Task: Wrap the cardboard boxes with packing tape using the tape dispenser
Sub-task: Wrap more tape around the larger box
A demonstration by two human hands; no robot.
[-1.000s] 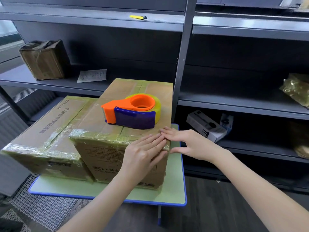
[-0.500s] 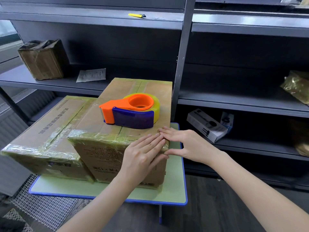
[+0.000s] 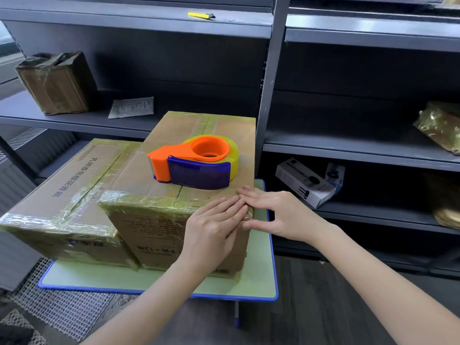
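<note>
Two taped cardboard boxes stand side by side on a small green table (image 3: pixel 159 280). The taller right box (image 3: pixel 154 227) carries an orange and purple tape dispenser (image 3: pixel 196 161) with a yellowish roll, lying on its top. The lower left box (image 3: pixel 57 195) has tape along its edges. My left hand (image 3: pixel 214 225) lies flat with straight fingers on the tape at the right box's near top right corner. My right hand (image 3: pixel 271 210) presses the same corner from the right, fingers on the top edge and thumb on the side.
Dark metal shelving (image 3: pixel 268 95) rises right behind the table. On it sit a worn brown box (image 3: pixel 57 83), a paper slip (image 3: pixel 132 107), a yellow cutter (image 3: pixel 200 15), a white product box (image 3: pixel 306 185) and crinkled gold wrapping (image 3: pixel 440 125). A mesh mat (image 3: pixel 57 305) lies on the floor.
Both hands have stayed on the right box's corner, with only slight shifts of the fingers along the tape. The dispenser has not moved.
</note>
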